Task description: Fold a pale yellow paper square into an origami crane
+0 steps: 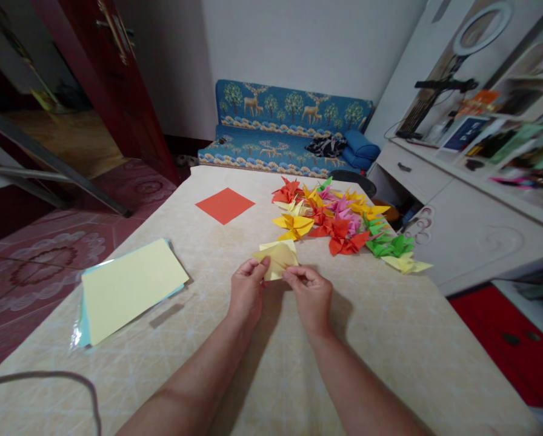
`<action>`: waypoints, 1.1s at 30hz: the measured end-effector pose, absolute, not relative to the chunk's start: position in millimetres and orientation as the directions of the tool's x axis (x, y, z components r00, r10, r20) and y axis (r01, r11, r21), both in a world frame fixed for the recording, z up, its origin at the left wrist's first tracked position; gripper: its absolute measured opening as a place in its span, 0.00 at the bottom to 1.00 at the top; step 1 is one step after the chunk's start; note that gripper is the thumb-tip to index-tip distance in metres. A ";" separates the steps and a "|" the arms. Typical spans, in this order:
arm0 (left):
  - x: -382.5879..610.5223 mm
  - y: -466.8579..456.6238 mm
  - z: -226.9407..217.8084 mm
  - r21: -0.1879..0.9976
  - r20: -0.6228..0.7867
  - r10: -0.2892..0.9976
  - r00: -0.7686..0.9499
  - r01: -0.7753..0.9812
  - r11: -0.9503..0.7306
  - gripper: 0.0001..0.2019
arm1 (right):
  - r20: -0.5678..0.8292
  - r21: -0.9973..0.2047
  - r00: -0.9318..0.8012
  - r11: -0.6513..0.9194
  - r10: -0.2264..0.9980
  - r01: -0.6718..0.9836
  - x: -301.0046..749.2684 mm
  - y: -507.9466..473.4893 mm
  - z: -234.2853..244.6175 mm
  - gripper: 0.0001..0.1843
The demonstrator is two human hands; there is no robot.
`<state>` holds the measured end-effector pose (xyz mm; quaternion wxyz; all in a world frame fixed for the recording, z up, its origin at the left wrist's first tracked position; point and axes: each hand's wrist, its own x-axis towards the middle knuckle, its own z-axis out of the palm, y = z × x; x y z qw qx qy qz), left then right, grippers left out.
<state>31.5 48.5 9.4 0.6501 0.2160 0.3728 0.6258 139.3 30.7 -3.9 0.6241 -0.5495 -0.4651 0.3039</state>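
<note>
A partly folded pale yellow paper [278,259] is held just above the beige table [344,339], near its middle. My left hand [246,290] pinches the paper's left edge with thumb and fingers closed. My right hand [311,295] pinches its lower right edge, fingers curled. Just beyond the paper lies a heap of finished folded paper figures [339,224] in red, yellow, pink, orange and green.
A flat red paper square [225,205] lies farther back on the table. A stack of yellow and light blue sheets [128,287] sits at the left. A grey cable [71,381] crosses the near left corner. A white cabinet [462,218] stands at the right, a blue sofa [280,130] behind.
</note>
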 end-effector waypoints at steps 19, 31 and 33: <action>31.8 48.4 7.9 0.761 -0.213 0.976 -0.049 -0.634 0.135 0.13 | 0.053 -0.992 0.397 0.095 0.916 -0.085 140.0 29.3 3.0 0.12; 33.5 47.8 2.5 0.798 -0.203 0.974 -0.097 -0.593 0.107 0.12 | 0.055 -0.993 0.287 0.082 0.956 -0.081 135.2 33.2 0.2 0.24; 34.6 46.6 4.0 0.810 -0.193 0.976 -0.101 -0.577 0.101 0.11 | 0.042 -0.993 0.282 0.072 0.958 -0.094 133.9 32.7 2.0 0.25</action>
